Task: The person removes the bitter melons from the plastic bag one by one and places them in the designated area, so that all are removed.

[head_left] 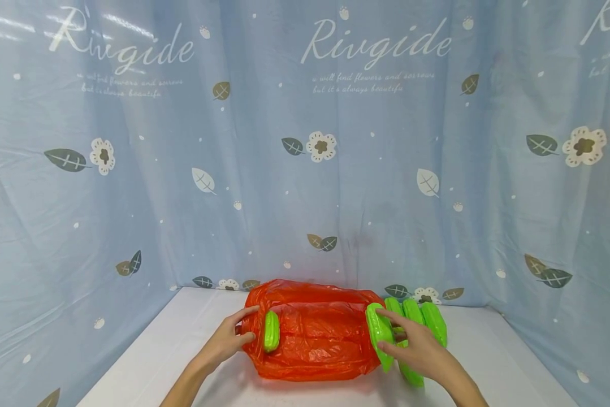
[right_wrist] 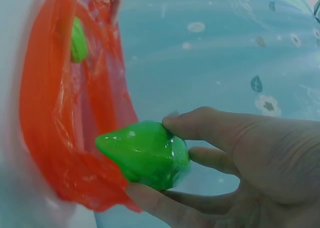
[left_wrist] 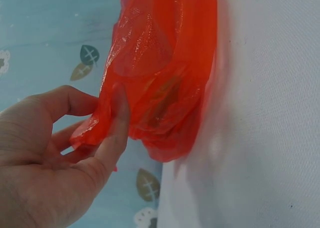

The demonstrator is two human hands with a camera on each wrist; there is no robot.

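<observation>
A red plastic bag (head_left: 315,362) lies on its side with its opening spread towards me. My left hand (head_left: 226,341) pinches the bag's left rim between thumb and fingers; the left wrist view shows the thin film (left_wrist: 145,47) gathered there. One green star fruit-like piece (head_left: 271,331) sits inside the bag at its left end. My right hand (head_left: 422,347) holds another glossy green ridged piece (right_wrist: 145,150) between thumb and fingers, its pointed end towards the bag. In the head view this held piece (head_left: 378,333) overlaps the bag's right edge.
Several more green pieces (head_left: 433,322) lie side by side right of the bag, partly hidden by my right hand. Everything rests on a white table (head_left: 498,362). Close behind the bag hangs a blue patterned curtain (head_left: 376,215), which also runs along both sides.
</observation>
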